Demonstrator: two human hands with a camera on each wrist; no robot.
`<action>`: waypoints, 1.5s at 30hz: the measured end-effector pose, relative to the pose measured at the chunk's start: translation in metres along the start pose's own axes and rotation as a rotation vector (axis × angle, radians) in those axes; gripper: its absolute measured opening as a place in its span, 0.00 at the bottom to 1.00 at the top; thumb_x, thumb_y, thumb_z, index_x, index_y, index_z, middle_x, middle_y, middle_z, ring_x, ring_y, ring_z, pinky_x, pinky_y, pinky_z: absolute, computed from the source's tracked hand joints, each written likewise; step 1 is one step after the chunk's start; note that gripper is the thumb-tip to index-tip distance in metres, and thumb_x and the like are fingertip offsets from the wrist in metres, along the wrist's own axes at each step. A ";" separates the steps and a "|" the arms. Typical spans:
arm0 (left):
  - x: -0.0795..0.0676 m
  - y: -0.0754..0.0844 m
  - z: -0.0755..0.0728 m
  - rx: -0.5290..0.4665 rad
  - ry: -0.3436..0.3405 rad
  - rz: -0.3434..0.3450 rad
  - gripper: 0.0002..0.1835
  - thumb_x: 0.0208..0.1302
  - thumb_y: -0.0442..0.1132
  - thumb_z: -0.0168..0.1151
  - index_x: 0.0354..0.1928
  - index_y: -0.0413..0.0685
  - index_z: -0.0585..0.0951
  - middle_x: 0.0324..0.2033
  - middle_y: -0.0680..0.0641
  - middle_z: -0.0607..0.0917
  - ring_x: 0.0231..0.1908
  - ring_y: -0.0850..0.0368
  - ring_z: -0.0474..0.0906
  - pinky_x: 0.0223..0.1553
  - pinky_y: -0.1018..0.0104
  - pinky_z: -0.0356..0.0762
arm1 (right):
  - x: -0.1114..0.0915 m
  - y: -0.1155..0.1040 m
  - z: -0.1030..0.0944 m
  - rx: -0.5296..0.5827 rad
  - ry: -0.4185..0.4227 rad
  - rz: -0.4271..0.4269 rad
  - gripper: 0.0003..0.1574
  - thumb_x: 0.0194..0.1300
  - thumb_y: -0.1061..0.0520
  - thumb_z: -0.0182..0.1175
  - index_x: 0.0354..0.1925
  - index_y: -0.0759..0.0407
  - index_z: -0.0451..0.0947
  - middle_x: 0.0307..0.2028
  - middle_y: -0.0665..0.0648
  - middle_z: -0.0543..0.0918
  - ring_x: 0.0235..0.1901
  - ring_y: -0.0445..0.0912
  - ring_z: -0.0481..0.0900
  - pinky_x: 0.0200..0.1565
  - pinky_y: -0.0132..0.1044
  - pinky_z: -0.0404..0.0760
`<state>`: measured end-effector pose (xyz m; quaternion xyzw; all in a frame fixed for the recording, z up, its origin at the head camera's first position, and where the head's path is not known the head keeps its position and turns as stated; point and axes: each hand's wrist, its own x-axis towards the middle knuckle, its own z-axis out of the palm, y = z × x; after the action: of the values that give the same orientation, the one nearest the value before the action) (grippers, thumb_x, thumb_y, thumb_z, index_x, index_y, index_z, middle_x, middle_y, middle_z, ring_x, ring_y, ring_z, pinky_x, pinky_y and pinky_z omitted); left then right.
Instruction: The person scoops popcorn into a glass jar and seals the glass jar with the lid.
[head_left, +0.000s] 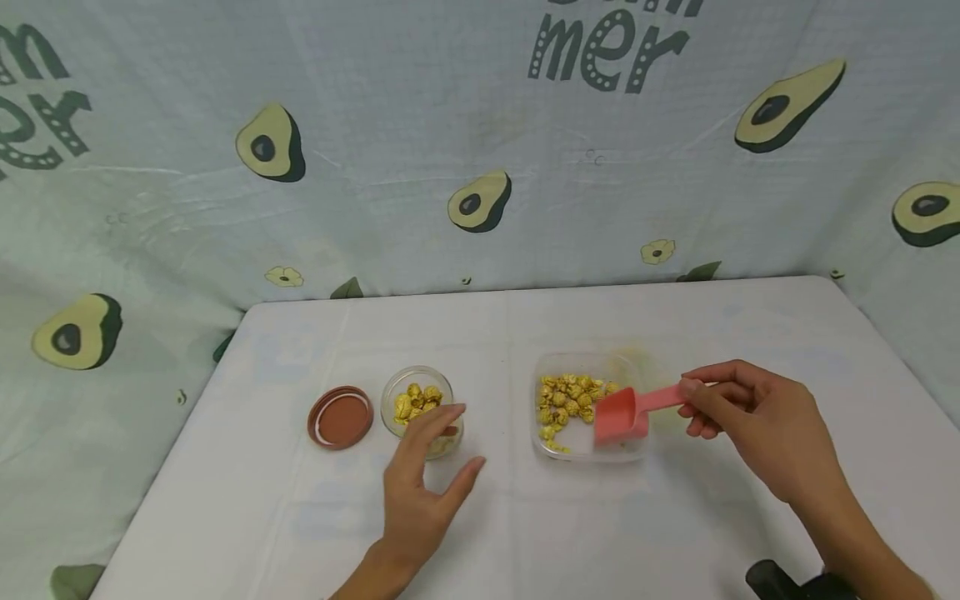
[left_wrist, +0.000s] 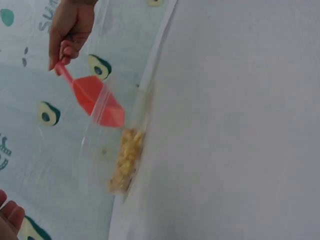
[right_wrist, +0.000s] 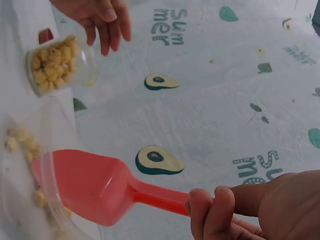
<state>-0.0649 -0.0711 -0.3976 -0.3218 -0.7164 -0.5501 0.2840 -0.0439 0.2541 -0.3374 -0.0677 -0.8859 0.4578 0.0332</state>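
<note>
My right hand (head_left: pixel 772 425) pinches the handle of a pink scoop (head_left: pixel 621 417), whose blade dips into a clear plastic container (head_left: pixel 551 454). Yellow popcorn (head_left: pixel 566 398) lies mostly toward that container's left and back. In the right wrist view the blade of the scoop (right_wrist: pixel 90 185) passes behind the container's wall, with popcorn beside it. My left hand (head_left: pixel 420 492) is held with thumb and fingers spread, right by a glass jar (head_left: pixel 390 400) with popcorn inside, and partly covers it in the head view. In the right wrist view the jar (right_wrist: pixel 52 65) is well filled.
A reddish-brown lid (head_left: pixel 341 418) lies left of the jar on the white-covered table (head_left: pixel 480 533). Behind the table hangs a pale curtain (head_left: pixel 390 108) printed with avocados. A black object (head_left: pixel 795 581) shows near my right wrist.
</note>
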 end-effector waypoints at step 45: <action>-0.024 -0.042 0.072 -0.154 -0.320 -0.479 0.49 0.54 0.40 0.73 0.74 0.49 0.54 0.72 0.49 0.57 0.65 0.55 0.64 0.63 0.60 0.66 | 0.037 0.050 0.039 0.047 0.009 -0.159 0.17 0.66 0.50 0.61 0.47 0.60 0.80 0.29 0.54 0.86 0.27 0.49 0.85 0.31 0.35 0.84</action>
<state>-0.0865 -0.0129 -0.4580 -0.2467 -0.7637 -0.5965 0.0045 -0.0807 0.2563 -0.4010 0.0016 -0.8774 0.4739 0.0747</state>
